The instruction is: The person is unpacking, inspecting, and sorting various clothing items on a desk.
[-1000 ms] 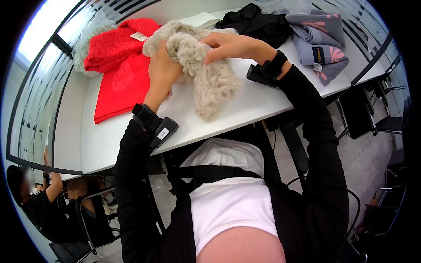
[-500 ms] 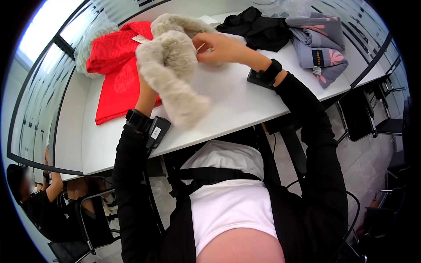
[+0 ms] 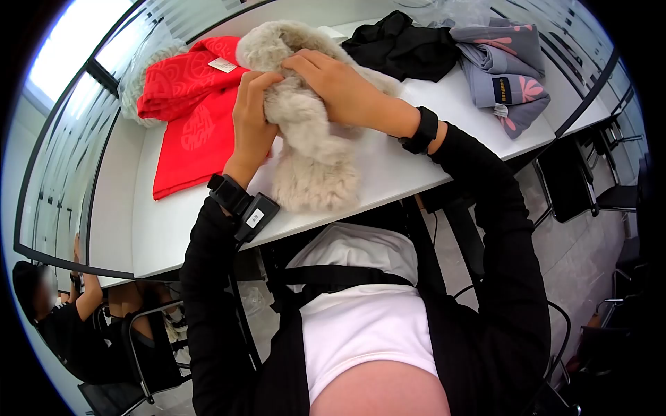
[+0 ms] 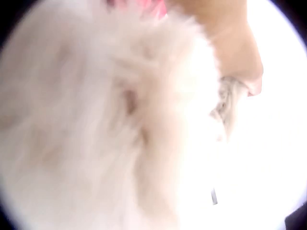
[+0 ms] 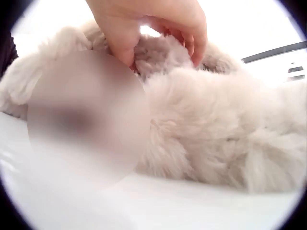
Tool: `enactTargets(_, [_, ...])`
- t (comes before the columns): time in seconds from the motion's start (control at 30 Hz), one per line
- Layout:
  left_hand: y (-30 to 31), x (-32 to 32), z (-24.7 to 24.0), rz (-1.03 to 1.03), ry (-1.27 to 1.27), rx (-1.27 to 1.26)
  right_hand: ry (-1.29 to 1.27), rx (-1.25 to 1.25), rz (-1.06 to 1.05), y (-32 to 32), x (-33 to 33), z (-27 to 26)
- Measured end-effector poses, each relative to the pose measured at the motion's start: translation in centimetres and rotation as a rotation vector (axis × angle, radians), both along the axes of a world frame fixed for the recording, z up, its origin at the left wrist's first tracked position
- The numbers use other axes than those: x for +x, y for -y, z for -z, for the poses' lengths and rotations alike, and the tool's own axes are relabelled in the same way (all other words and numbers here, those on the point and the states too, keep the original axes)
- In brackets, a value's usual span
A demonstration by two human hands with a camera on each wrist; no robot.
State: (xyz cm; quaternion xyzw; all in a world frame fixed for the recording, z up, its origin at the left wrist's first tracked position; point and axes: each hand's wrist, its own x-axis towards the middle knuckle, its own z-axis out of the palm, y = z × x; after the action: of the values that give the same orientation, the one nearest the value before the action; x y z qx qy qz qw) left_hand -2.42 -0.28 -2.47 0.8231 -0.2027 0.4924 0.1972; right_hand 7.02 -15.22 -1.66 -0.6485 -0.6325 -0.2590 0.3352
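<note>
A fluffy beige fur scarf [image 3: 316, 149] lies bunched on the white table [image 3: 395, 166], its near end reaching toward the front edge. My left hand [image 3: 254, 121] grips the scarf's left side, fingers curled over the fur. Close beside it, my right hand [image 3: 343, 93] holds the upper fold from above. In the right wrist view the thumb and fingers of that right hand [image 5: 158, 21] pinch a tuft of the scarf [image 5: 211, 120]. Blurred fur [image 4: 96, 124] fills most of the left wrist view. The fingertips of both hands are partly sunk in the pile.
Left of the scarf lies a folded red cloth [image 3: 198, 125] with a white tag. Behind it sits a pale knitted bundle in clear plastic [image 3: 135, 90]. A black cloth [image 3: 402, 45] and folded grey fabric with pink patterns [image 3: 510, 73] lie at right. A person [image 3: 62, 340] sits at lower left.
The scarf's loose end swung left, then came back to the middle, nearer the front edge. The left hand has come out from under the fur. My right hand moved back onto the fold, near the left.
</note>
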Motion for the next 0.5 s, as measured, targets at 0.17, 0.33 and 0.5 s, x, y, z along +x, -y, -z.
enactTargets(0.17, [-0.3,0.1,-0.3,0.064,-0.148,0.008,-0.064,-0.019,-0.022,0.6,0.4,-0.4])
enactTargets(0.33, [-1.0,0.4,-0.6,0.245,-0.297,-0.593,-0.308,-0.067,-0.136,1.4,2.1,-1.2])
enactTargets(0.5, [-2.3,1.1,0.2,0.270,-0.479,-0.896,-0.018,-0.042,-0.228,0.6,1.7,-1.0])
